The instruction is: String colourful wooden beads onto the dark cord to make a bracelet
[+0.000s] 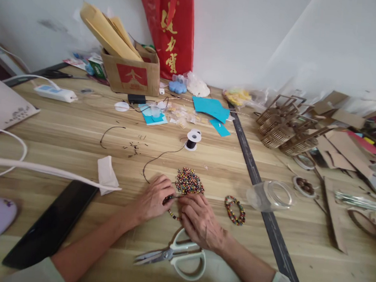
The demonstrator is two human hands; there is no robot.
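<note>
My left hand [155,198] is closed, its fingertips pinching the dark cord of a strand of colourful beads [173,215]. Close on its right, my right hand [198,217] has its fingers bent together on the same cord and strand. The strand hangs in a curve between both hands. Just beyond them lies a pile of small multicoloured beads [189,180]. Black cord runs from a white spool [192,140] down to my left hand. Scissors [173,255] with pale green handles lie beneath my wrists. A finished-looking coil of beads [234,210] rests to the right.
A clear jar [271,196] lies on its side at the right. On the left are a black phone [51,224], folded white paper [107,175] and a white cable. Blue cards [211,109], a cardboard box [131,73] and woven baskets [282,126] stand or lie farther back.
</note>
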